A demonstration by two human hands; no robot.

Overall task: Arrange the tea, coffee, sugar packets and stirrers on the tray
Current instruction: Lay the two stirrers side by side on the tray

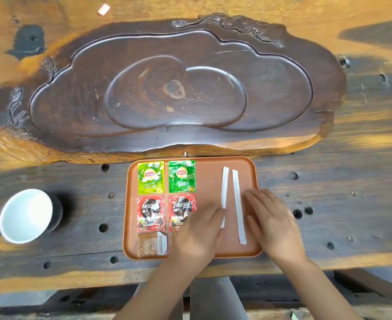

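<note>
Both hands flat, fingers spread: left hand (199, 229) touching left stirrer (224, 190), right hand (271, 218) at 3 o'clock of right stirrer (237, 204). Pkts on tray (255, 181) at 9. Risk: nudge skews stirrers, bumps coffee pkt (180, 210).

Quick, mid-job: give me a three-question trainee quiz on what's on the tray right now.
1. True or false: both stirrers lie on the right part of the tray.
2. Which row is nearest the carved board? A) Nescafe coffee packets B) Lipton tea packets C) sugar packet
3. Fill in: the white cup stands ___ the tray.

Key:
1. True; the left hand overlaps one stirrer's near end, the right hand lies beside the other.
2. B; Lipton tea packets above Nescafe coffee packets, sugar packet nearest the person.
3. Outside, on its left.
</note>
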